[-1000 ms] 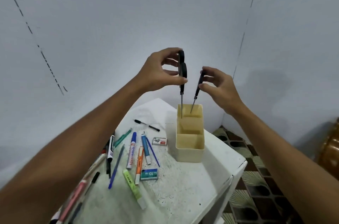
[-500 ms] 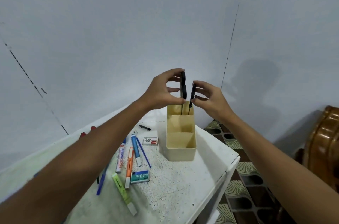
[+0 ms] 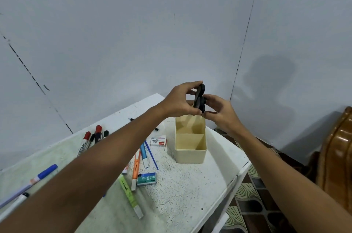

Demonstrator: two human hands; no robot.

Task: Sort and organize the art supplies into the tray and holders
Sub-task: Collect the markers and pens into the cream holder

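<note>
Far left of counter (image 3: 190, 190): a blue-capped pen (image 3: 41, 175) and a black-tipped white marker (image 3: 17, 201) lie at the left edge, partly cut by the forearm.
Back left: a bundle of markers with red and black caps (image 3: 93, 137) lies near the wall, tips pointing to the corner.
Middle: a green highlighter (image 3: 129, 195), an orange marker (image 3: 135, 169), a light blue marker (image 3: 144, 155) and a thin blue pen (image 3: 151, 155) lie loose, close together.
Boxes: a green staple box (image 3: 146, 179) lies just beside the lower end of the orange marker; a white and red staple box (image 3: 158, 141) lies near the holder, on its left.
Holder (image 3: 190, 155): a cream box with compartments stands upright near the right edge of the counter; the near compartment shows nothing inside.
Left hand (image 3: 179, 102): fingers and thumb curled, it pinches the black scissors handles from the left.
Scissors (image 3: 199, 99): held upright above the far compartment, handles up; the blades are hidden behind the hands, so how deep they reach I cannot tell.
Right hand (image 3: 219, 111): fingers curled, the tips touch the scissors handles from the right; whether it also holds a second thing I cannot tell.
</note>
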